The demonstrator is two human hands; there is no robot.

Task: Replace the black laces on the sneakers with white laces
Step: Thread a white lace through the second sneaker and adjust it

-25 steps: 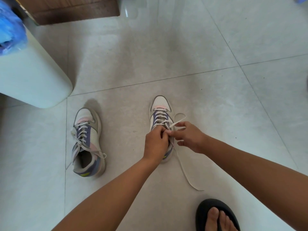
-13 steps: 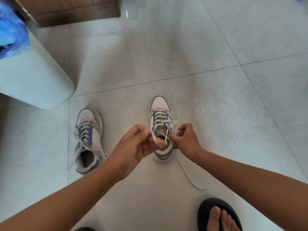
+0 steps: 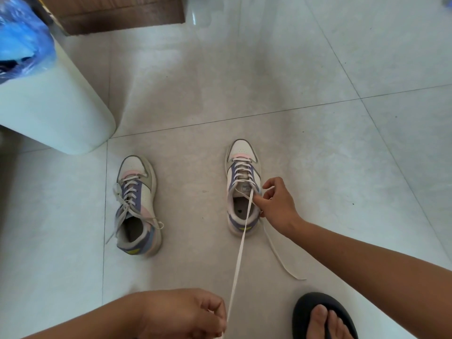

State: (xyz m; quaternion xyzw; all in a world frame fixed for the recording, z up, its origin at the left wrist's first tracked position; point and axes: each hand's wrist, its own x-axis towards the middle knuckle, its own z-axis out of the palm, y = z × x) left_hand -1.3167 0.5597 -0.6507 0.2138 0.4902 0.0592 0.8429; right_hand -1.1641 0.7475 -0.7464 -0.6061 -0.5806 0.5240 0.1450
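Two white, purple and pink sneakers stand on the tiled floor. The right sneaker (image 3: 242, 187) carries a white lace (image 3: 238, 258) threaded through its eyelets. My left hand (image 3: 186, 314), near the bottom edge, pinches one end of that lace and holds it taut toward me. My right hand (image 3: 274, 201) rests at the sneaker's collar, fingers curled and pinching the lace by the top eyelets. The lace's other end (image 3: 281, 258) trails loose on the floor. The left sneaker (image 3: 137, 206) stands apart, laced white with loose ends.
A pale bin (image 3: 51, 104) with a blue bag liner (image 3: 22, 42) stands at the left. A wooden cabinet base (image 3: 117, 13) is at the top. My foot in a black sandal (image 3: 322, 316) is at the bottom right.
My left hand has drawn back from the sneaker toward me, pulling a long stretch of lace out taut. My right hand stayed at the sneaker's collar.
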